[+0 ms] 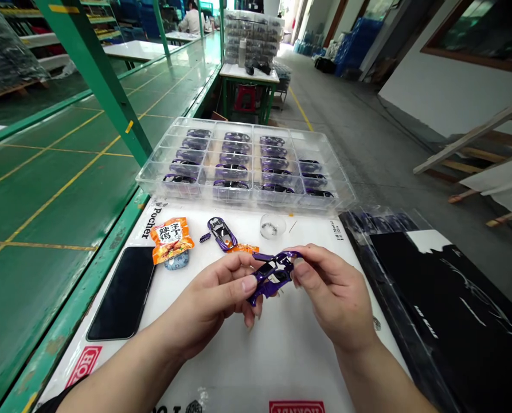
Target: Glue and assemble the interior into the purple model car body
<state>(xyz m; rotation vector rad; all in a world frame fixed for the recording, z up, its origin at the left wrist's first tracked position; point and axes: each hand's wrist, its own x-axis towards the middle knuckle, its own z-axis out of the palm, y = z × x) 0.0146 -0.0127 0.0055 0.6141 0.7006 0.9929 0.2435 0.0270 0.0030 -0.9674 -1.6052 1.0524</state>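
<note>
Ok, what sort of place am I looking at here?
Probably a small-parts assembly workshop: a clear plastic tray of purple model car bodies, long green workbenches, and stacked bagged parts beyond.

Glossy purple car shell [260, 295]; orange snack packet [171, 240], seemingly white-labelled

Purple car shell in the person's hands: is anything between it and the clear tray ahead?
Yes. A small clear cup sits on the white board in line between the purple car shell and the clear tray. Another purple car body and an orange wrapper strip lie just left of that line.
</note>
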